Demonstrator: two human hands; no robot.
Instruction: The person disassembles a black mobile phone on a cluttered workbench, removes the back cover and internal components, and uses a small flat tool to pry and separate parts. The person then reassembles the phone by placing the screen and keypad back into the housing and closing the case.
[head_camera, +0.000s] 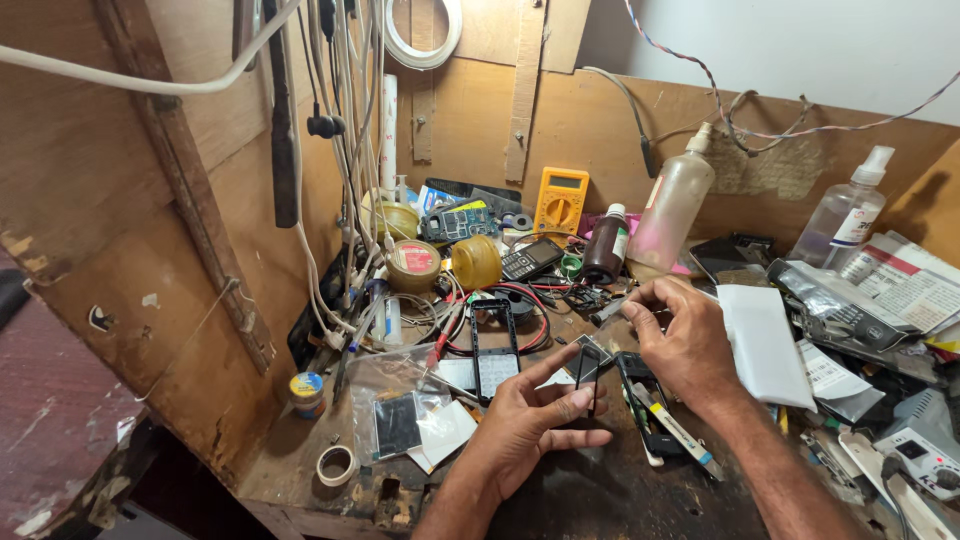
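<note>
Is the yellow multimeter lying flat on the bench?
No, the multimeter stands propped upright against the wooden back wall, behind the brown bottle.

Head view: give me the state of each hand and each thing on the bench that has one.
Left hand: holds the dark phone frame upright by its edge.
Right hand: fingertips pinched together above the frame; what they hold, cannot tell.
Black phone body: flat on the bench, opened up.
Yellow multimeter: leaning against the back wall.
Brown bottle: upright, capped.
Spray bottle: upright.
Tape roll: lying flat.
</note>
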